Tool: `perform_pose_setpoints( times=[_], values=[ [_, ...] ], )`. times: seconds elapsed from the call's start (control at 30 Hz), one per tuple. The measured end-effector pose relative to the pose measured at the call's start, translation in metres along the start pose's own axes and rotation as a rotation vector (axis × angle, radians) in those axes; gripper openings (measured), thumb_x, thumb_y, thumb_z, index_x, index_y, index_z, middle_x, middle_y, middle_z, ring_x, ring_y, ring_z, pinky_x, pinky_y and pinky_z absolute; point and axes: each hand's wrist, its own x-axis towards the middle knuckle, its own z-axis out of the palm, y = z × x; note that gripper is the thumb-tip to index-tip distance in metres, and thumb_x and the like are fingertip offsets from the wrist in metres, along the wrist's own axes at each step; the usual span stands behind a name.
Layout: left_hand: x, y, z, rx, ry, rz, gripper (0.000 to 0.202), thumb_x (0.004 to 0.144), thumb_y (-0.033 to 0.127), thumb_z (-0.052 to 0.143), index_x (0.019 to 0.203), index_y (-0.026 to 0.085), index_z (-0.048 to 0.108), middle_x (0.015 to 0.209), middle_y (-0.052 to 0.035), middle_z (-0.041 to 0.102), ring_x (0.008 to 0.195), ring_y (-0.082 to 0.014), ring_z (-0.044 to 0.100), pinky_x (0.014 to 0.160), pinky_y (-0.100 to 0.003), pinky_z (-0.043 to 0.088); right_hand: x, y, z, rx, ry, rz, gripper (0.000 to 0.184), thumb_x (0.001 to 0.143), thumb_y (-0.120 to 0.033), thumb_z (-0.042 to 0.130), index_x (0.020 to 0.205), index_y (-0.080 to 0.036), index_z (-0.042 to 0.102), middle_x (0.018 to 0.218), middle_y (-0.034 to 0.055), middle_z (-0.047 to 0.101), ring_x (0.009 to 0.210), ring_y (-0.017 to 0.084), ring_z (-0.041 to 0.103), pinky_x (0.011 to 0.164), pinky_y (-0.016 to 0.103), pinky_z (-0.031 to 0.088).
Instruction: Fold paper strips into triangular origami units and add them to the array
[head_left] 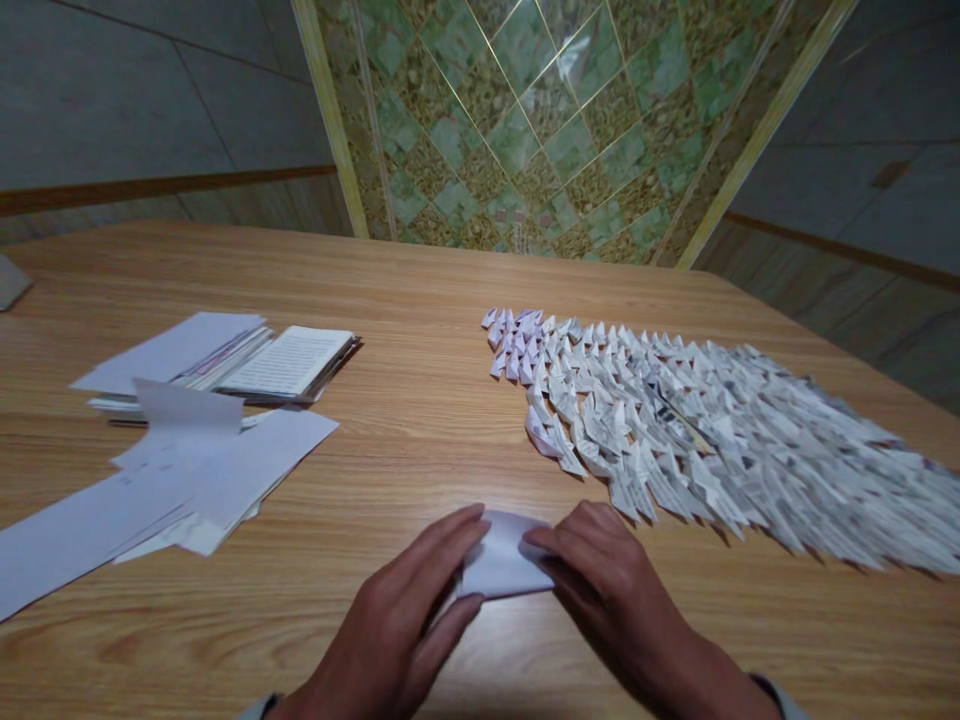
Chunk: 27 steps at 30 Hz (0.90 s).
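A small folded sheet of white paper (508, 560) is held between my two hands just above or on the wooden table (405, 470), near its front. My left hand (405, 600) grips its left edge, fingers on top and thumb at the lower corner. On the right side, my right hand (615, 575) has its fingers curled over the paper's edge; its thumb is partly hidden. To the right lie many folded paper boats (660, 420) in packed rows, a few of them pale purple, most printed.
Loose white sheets (277, 450) overlap on the left of the table. Behind them stand piles of printed paper (292, 360). A grey object (11, 280) shows at the far left edge. Beyond the table is a patterned green tiled surface (517, 120).
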Motion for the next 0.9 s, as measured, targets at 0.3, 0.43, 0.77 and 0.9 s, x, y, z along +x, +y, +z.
perform_pose_setpoints(
  times=[0.3, 0.43, 0.77, 0.9],
  values=[
    [0.004, -0.001, -0.004, -0.167, 0.007, -0.060, 0.058, 0.101, 0.032, 0.056, 0.153, 0.031, 0.032, 0.099, -0.0031, 0.075, 0.082, -0.0174, 0.074, 0.076, -0.024, 0.059, -0.001, -0.008, -0.009, 0.140, -0.009, -0.122, 0.021, 0.099, -0.013, 0.055, 0.119, -0.020, 0.058, 0.085, 0.0046, 0.067, 0.078, 0.020, 0.055, 0.071, 0.033, 0.043],
    [0.011, 0.000, -0.008, -0.101, 0.042, 0.280, 0.036, 0.107, 0.024, 0.039, 0.142, 0.022, 0.047, 0.083, -0.0032, 0.075, 0.069, -0.0166, 0.069, 0.066, -0.025, 0.054, 0.000, -0.010, -0.015, 0.136, 0.013, -0.204, 0.020, 0.096, -0.006, 0.049, 0.102, -0.021, 0.060, 0.087, 0.0045, 0.070, 0.082, 0.021, 0.055, 0.080, 0.038, 0.044],
    [0.007, 0.003, -0.005, -0.009, -0.117, 0.162, 0.017, 0.100, 0.018, 0.049, 0.106, 0.020, 0.064, 0.086, -0.0057, 0.075, 0.073, -0.0203, 0.070, 0.064, -0.028, 0.056, 0.004, -0.013, -0.013, 0.134, -0.267, 0.046, 0.010, 0.093, -0.017, 0.052, 0.089, -0.020, 0.061, 0.080, 0.0042, 0.065, 0.083, 0.022, 0.055, 0.080, 0.038, 0.042],
    [0.008, -0.004, -0.001, 0.008, -0.017, 0.080, 0.027, 0.103, 0.028, 0.052, 0.129, 0.021, 0.057, 0.102, -0.0070, 0.079, 0.084, -0.0188, 0.077, 0.074, -0.024, 0.061, 0.004, -0.012, -0.012, 0.189, -0.231, 0.134, 0.023, 0.098, -0.022, 0.050, 0.078, -0.019, 0.061, 0.075, 0.0031, 0.063, 0.079, 0.020, 0.056, 0.079, 0.037, 0.040]
  ],
)
